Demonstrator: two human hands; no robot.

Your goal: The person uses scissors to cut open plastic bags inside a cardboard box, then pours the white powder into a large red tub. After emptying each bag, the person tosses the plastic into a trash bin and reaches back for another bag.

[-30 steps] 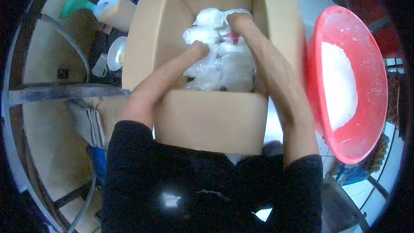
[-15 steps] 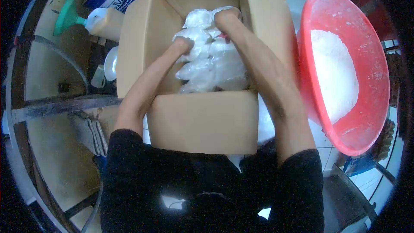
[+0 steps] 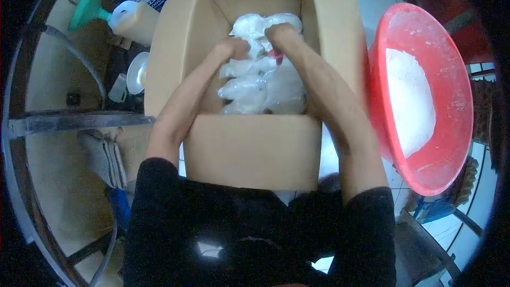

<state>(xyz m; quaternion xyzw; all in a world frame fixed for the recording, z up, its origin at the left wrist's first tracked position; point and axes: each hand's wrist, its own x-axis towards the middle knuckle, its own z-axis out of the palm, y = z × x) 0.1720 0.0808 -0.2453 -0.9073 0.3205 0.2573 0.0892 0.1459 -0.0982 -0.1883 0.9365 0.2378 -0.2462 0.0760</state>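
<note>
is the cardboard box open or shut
Open. The cardboard box has its flaps spread outward, and both the left hand and right hand reach inside onto the white bags.

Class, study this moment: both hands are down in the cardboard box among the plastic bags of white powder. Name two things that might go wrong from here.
1. Both hands, the left hand and the right hand, press into the thin plastic bags; one might tear and spill powder inside the cardboard box.
2. The red basin of white powder sits right beside the box; a swinging elbow could knock it.

Pale tiled floor [image 3: 481, 183]; daylight
</note>
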